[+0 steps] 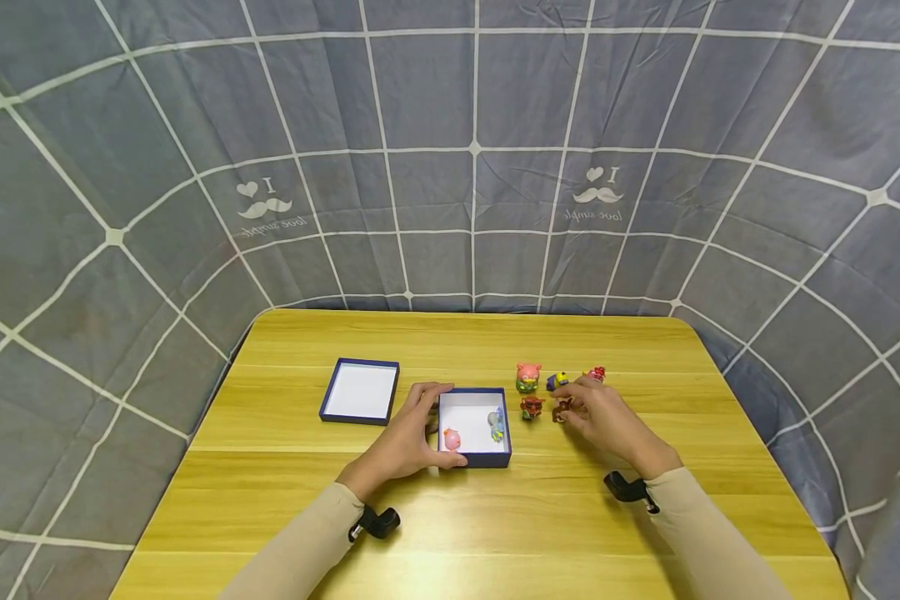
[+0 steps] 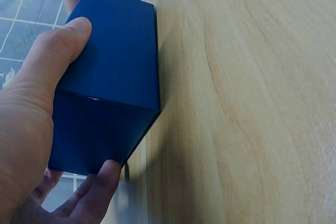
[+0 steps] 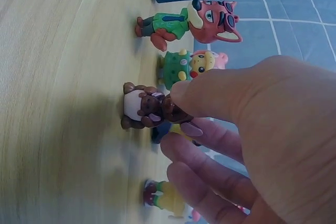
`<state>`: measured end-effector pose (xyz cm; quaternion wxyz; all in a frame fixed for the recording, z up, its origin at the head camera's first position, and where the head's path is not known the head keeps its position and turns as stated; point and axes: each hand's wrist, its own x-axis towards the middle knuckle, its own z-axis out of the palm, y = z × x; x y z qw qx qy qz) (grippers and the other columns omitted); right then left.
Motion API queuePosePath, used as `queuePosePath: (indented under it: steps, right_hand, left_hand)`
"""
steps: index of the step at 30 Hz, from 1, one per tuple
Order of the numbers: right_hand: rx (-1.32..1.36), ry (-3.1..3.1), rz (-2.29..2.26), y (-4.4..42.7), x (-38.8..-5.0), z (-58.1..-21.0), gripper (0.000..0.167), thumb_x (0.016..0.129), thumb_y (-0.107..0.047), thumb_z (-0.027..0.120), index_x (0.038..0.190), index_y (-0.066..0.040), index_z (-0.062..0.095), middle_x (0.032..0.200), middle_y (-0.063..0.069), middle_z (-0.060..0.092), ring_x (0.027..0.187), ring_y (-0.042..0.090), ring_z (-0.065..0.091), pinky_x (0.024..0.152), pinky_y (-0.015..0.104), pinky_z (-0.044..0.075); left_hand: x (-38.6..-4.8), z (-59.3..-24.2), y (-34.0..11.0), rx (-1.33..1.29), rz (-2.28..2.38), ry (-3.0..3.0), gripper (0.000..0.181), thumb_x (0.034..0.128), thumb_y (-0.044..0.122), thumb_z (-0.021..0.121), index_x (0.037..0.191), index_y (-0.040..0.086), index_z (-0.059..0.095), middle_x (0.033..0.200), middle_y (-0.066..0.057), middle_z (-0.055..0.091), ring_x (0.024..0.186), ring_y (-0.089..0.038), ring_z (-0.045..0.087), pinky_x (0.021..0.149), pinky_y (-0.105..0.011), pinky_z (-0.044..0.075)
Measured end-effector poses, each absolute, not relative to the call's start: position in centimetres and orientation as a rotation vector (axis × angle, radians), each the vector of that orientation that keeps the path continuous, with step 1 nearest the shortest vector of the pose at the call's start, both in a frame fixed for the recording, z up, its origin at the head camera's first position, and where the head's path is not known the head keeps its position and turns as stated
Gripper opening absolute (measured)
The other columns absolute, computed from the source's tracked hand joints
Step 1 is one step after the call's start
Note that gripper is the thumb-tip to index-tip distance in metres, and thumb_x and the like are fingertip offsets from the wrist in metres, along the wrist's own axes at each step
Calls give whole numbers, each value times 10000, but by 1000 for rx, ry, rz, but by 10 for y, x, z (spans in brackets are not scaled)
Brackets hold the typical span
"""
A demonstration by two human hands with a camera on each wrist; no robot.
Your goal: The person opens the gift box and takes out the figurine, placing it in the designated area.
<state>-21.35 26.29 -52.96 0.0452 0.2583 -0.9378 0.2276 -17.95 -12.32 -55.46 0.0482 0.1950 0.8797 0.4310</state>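
Note:
My left hand (image 1: 405, 440) grips a blue box (image 1: 487, 459) at its left side, thumb on the front wall and fingers round the side and back corner. Inside the white-lined box lie a pink figurine (image 1: 452, 439) on the left and a grey figurine (image 1: 497, 425) on the right. My right hand (image 1: 603, 421) pinches a brown bear figurine (image 3: 140, 107) by its head, between thumb and index finger. The bear is upright; I cannot tell whether its feet touch the table. A red fox figurine (image 3: 181, 23) in a green shirt stands close by.
A blue-rimmed lid (image 1: 360, 390) lies white side up, left of the box. Behind the fox stands a pink-and-green figurine (image 1: 528, 377). A blue-and-yellow figurine (image 1: 557, 381) and a pink-red one (image 1: 596, 374) are near my right hand. A grey checked curtain (image 1: 435, 192) surrounds the wooden table (image 1: 495, 542).

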Motion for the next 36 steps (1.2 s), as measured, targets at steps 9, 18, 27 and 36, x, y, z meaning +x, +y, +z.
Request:
queuePosePath:
  steps: [9,18,27,36]
  right_hand:
    - [730,-2885,702,264,-208,-521,318,1027,-14,869,1335,-91,842,1239,134,788,1022,268,801,849,464,702]
    - [657,-2826,651,260,-202,-513,287,1043,-64,873,1329,-71,843,1258,194,789,1031,341,815,814,510,709]
    - [665,-2751,603,253,-195,-500,289,1027,-73,896,1310,-79,841,1280,191,787,1053,382,844,798,527,715]
    - [783,-2657,554,234,-188,-485,309,989,-62,923,1288,-64,843,1239,146,802,1029,328,831,811,499,705]
  left_hand:
    - [-180,-554,-123,607,1320,2678,1242,792,446,1115,1791,163,434,1747,-123,447,1523,-344,600,1292,-574,529]
    - [-178,-551,-122,614,1282,2692,1231,805,433,1108,1792,151,429,1758,-140,433,1528,-359,607,1302,-579,527]
    - [-179,-547,-118,660,1126,2775,1240,825,452,1094,1793,108,397,1766,-185,422,1532,-390,607,1304,-557,537]
    - [-174,-549,-114,659,1032,2817,1304,841,471,1080,1835,105,319,1806,-203,399,1580,-380,582,1340,-531,505]
